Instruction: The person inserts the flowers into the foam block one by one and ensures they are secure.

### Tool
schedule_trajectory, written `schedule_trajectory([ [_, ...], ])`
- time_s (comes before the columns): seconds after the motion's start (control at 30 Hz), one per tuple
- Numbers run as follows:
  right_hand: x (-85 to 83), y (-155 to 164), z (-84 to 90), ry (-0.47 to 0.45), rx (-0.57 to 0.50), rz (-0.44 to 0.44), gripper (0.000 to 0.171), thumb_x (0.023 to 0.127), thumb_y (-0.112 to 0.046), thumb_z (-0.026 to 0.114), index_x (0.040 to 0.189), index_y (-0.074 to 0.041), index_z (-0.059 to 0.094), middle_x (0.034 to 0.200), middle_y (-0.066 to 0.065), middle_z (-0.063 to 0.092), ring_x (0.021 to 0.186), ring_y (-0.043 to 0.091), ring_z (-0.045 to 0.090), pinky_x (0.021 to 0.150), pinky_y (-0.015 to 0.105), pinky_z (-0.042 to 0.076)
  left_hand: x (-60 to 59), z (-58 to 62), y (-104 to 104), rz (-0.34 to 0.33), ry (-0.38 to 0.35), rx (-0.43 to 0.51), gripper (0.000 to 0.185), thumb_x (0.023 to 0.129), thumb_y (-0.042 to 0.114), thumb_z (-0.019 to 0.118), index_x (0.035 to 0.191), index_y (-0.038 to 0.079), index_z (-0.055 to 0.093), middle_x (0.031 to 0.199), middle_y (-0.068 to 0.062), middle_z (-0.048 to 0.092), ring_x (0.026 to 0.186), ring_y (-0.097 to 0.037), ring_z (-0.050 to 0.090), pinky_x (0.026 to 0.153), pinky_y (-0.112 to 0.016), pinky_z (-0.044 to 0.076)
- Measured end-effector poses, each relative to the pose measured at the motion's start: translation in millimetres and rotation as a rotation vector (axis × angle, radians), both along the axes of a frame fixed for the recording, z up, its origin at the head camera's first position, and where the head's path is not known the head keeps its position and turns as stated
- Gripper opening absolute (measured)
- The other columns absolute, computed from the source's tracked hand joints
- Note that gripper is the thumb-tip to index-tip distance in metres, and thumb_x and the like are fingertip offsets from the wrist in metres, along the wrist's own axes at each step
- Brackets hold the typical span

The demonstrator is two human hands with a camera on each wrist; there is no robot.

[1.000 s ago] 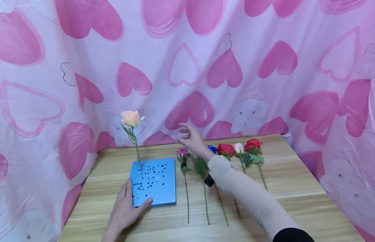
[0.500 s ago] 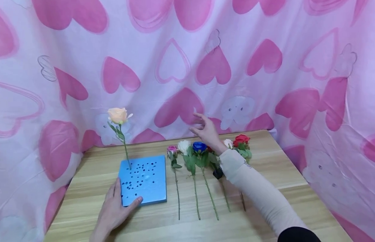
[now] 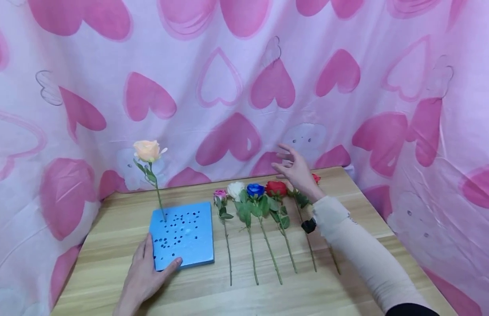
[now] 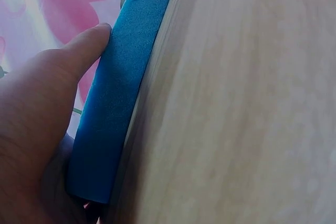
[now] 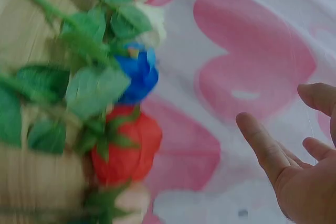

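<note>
A peach rose (image 3: 147,151) stands upright in the back-left part of a blue foam block (image 3: 198,245) dotted with holes. My left hand (image 3: 143,276) grips the block's near-left corner, thumb at the front edge and fingers along the left side. Above the row of lying roses, my right hand (image 3: 297,171) hovers with spread, slightly bent fingers and holds nothing. Under it, the row runs from a purple-pink rose (image 3: 219,196) through a white rose (image 3: 235,190), a blue rose (image 3: 255,190) and a red rose (image 3: 276,188). Another red rose (image 3: 316,178) is mostly hidden behind the hand.
The wooden table (image 3: 110,245) ends at the back against a pink heart-print curtain (image 3: 173,57), which also hangs at both sides. Rose stems point toward the table's front. A small black device (image 3: 308,226) sits at my right wrist.
My right hand has passed rightward above the roses, from near the purple-pink one to the row's right end. The view has shifted right. My left hand keeps hold of the foam block.
</note>
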State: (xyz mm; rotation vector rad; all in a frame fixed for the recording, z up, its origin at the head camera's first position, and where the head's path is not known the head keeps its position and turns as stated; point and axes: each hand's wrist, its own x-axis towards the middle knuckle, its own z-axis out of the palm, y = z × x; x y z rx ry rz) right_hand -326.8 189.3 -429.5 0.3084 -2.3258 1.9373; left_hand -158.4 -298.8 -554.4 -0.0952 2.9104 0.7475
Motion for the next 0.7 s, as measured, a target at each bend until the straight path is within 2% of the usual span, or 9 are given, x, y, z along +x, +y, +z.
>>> schedule_trajectory([
  [0.13,8.1,25.5,1.0,-0.012,0.023,-0.061,0.08,0.105,-0.015,0.08,0.173,-0.021,0.04,0.162,0.024,0.056,0.13,0.052,0.069,0.092,0.054,0.068,0.1,-0.2,-0.7,0.0,-0.024,0.005,0.148,0.091,0.09,0.065,0.173,-0.002,-0.016,0.177,-0.044,-0.001,0.162,-0.064,0.013,0.131,-0.076,0.019],
  [0.3,21.1,54.9,3.5,-0.005,0.057,-0.128,0.08,0.104,-0.019,0.082,0.173,-0.019,0.041,0.16,0.024,0.058,0.133,0.052,0.067,0.085,0.043,0.07,-1.1,2.7,-3.3,-0.005,-0.013,0.002,0.148,0.091,0.089,0.065,0.173,-0.003,-0.017,0.176,-0.045,0.0,0.16,-0.065,0.014,0.13,-0.077,0.019],
  [0.33,24.1,60.3,3.5,0.002,0.084,-0.145,0.08,0.104,-0.023,0.083,0.173,-0.02,0.041,0.16,0.023,0.058,0.132,0.049,0.068,0.084,0.039,0.07,-1.1,3.4,-3.7,-0.007,-0.009,0.001,0.148,0.091,0.089,0.065,0.173,-0.003,-0.017,0.176,-0.045,0.0,0.16,-0.065,0.014,0.13,-0.077,0.019],
  [0.4,31.0,70.5,2.9,-0.006,0.087,-0.16,0.082,0.104,-0.025,0.083,0.173,-0.02,0.04,0.161,0.023,0.057,0.128,0.043,0.07,0.084,0.04,0.07,-0.8,4.1,-4.2,-0.007,-0.009,0.001,0.148,0.091,0.089,0.065,0.172,-0.003,-0.017,0.176,-0.046,0.0,0.16,-0.066,0.014,0.129,-0.078,0.019],
  [0.53,43.9,90.8,2.0,-0.038,0.049,-0.187,0.082,0.105,-0.018,0.081,0.175,-0.02,0.036,0.163,0.025,0.051,0.114,0.024,0.077,0.084,0.048,0.07,-0.2,3.0,-3.9,-0.012,-0.017,0.002,0.148,0.091,0.089,0.065,0.172,-0.004,-0.017,0.176,-0.045,0.0,0.16,-0.065,0.014,0.129,-0.078,0.02],
  [0.57,46.8,95.6,2.1,-0.052,0.013,-0.187,0.083,0.106,-0.015,0.08,0.175,-0.019,0.035,0.164,0.027,0.049,0.111,0.021,0.078,0.083,0.051,0.069,-0.3,2.4,-3.7,-0.013,-0.019,0.003,0.148,0.091,0.089,0.065,0.172,-0.004,-0.017,0.176,-0.045,0.0,0.16,-0.065,0.015,0.129,-0.078,0.02],
  [0.7,54.8,112.0,2.6,-0.069,-0.024,-0.211,0.086,0.105,-0.009,0.079,0.176,-0.018,0.031,0.165,0.03,0.044,0.103,0.012,0.079,0.081,0.052,0.07,-0.8,0.6,-3.8,-0.014,-0.014,0.005,0.148,0.091,0.089,0.065,0.172,-0.004,-0.016,0.176,-0.046,0.0,0.16,-0.066,0.014,0.129,-0.077,0.02],
])
